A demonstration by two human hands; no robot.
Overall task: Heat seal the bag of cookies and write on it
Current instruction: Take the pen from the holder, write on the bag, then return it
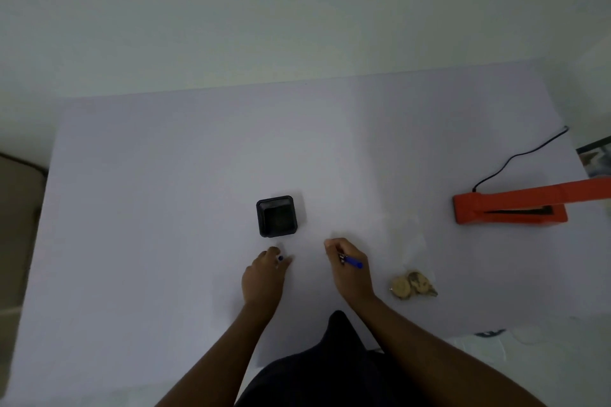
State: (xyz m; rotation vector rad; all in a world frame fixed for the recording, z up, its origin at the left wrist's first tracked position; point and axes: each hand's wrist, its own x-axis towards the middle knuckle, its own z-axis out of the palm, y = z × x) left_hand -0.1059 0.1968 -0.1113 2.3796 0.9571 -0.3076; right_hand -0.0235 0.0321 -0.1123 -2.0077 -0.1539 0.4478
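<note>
Table [165, 175]: pale, wide, mostly bare; everything sits in the near half, within my reach.

Heat sealer [510, 206]: orange, far right, lever arm lifted off the base so the slot gapes open. Black cord [515, 155] trails back toward the table's rear edge. Parked out of the way, I judge, since the sealing step looks finished or paused.

Black square holder [277, 216]: centre, just beyond my hands, open top, looks empty. Likely the pen's home.

Bag of cookies [413, 284]: clear plastic, hard to trace; cookies bunched at the near end, right of my right wrist, film stretching away toward the sealer. Whether the seam is sealed, I cannot tell. Not under either hand.

Right hand [348, 269]: curled shut round a blue pen [352, 262], barrel pointing right, tip end hidden in the fist.

Left hand [264, 277]: fingers pinched narrowly on a small blue piece [280, 258], probably the pen's cap, resting low on the table.

Read: pen uncapped, hands apart. Writing not yet begun; bag needs pulling in front and flattening first. Slick film may slide under the nib.
</note>
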